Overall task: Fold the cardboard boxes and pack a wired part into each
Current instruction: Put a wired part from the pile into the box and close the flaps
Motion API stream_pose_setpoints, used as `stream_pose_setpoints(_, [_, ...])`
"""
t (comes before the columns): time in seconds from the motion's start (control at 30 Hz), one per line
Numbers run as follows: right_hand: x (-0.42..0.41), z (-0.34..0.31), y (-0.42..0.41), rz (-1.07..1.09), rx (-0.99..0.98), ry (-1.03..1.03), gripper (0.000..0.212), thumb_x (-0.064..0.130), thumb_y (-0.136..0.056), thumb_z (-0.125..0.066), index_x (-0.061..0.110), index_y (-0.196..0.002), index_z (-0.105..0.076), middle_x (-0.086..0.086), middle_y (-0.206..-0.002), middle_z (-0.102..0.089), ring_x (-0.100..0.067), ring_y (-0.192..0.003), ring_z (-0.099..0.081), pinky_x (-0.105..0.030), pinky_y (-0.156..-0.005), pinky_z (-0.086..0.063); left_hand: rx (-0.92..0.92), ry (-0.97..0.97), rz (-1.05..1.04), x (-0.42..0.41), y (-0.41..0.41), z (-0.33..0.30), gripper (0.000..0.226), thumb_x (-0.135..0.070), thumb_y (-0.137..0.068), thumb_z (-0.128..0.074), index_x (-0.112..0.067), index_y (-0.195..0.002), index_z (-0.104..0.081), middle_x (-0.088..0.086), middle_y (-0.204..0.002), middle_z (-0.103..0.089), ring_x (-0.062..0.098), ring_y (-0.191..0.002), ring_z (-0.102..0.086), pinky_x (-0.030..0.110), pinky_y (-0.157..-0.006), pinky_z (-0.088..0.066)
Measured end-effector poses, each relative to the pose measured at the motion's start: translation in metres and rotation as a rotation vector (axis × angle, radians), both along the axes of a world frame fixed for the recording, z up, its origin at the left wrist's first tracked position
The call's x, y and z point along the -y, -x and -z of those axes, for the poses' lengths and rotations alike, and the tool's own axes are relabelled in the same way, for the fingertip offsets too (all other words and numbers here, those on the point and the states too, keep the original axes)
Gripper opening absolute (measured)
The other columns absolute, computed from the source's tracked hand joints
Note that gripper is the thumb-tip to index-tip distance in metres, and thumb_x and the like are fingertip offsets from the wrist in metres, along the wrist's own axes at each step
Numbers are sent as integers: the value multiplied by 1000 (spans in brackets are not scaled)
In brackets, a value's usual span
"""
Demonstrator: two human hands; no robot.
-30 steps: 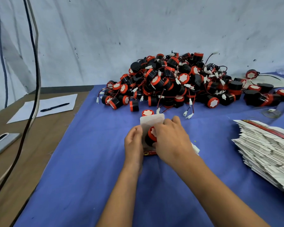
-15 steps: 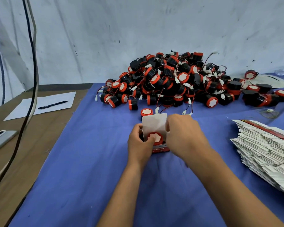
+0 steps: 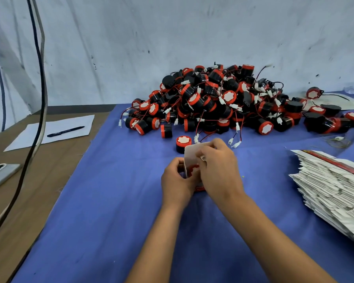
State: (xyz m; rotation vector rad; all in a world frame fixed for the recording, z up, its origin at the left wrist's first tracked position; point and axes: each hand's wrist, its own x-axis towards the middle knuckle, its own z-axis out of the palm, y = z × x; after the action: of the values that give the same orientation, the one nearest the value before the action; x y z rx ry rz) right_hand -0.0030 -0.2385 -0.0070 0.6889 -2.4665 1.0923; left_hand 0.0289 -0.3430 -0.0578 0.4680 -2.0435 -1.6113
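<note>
Near the table centre, both hands grip the upright cardboard box [image 3: 193, 158], left hand [image 3: 177, 180] at its side wall, right hand [image 3: 219, 168] over the wired part [image 3: 192, 169] seated inside.

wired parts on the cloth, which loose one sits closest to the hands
The lone wired part standing upright, white face up, just left of the box flap, apart from the pile.
</note>
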Motion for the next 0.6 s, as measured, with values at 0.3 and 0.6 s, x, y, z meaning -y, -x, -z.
stream_pose_setpoints(0.3, [-7, 1, 1, 47, 8, -236, 16, 5, -89, -55, 9, -100, -66, -7, -91, -68, -29, -84, -58, -43, -71, -50, 78, -42, 61, -5, -3, -7, 6, -23, -83, -64, -21, -83, -70, -1, -79, -73, 17, -74, -66, 47, -69, -61])
stream_pose_setpoints(0.6, [-3, 7, 5, -50, 93, -274, 24, 8, -87, -56, 17, -100, -73, -2, -105, -59, -24, -93, -58, -29, -67, -45, 78, -96, 145, -5, -2, -7, 13, -1, -89, -64, -13, -85, -67, 9, -77, -71, 24, -70, -66, 46, -64, -63])
